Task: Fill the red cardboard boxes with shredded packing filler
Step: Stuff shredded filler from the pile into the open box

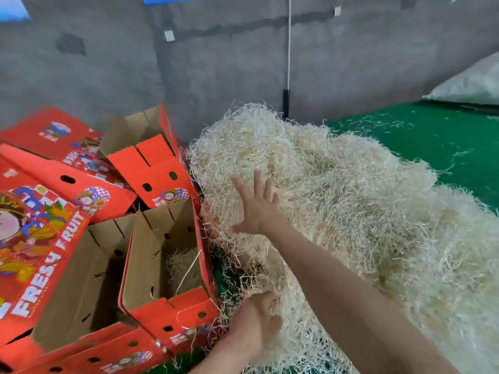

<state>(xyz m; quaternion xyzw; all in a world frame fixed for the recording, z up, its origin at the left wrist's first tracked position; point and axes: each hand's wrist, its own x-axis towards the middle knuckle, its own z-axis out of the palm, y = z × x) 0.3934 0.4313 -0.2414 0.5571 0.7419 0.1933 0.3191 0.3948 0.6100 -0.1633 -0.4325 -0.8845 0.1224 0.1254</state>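
Head view, the only one:

- Filler pile [351, 211]: big loose heap on the green mat [432, 147], pressed up against the right wall of the near box [206, 268].
- Right hand [256, 206]: fingers straight and spread wide, palm down against the upper face of the heap. It holds nothing.
- Left hand [253, 322]: low at the foot of the heap, just beside the near box's front corner. Its fingers are curled into the strands, so it looks like it grips a clump (the fingertips are partly buried, so the size of the grab is unclear).
- The near box is open, with only a thin wisp [183, 265] on the floor.
- Second box [81, 279], to its left, is open and shows bare cardboard inside.
- Tilted box [151, 163] behind them leans against the stack. Its interior is mostly hidden.
- White sack [472, 82] lies far right and is not involved.

Progress is very early, by my read. One box is barely started, no box looks full, and the heap looks nearly untouched. Nearly all the filling is left.
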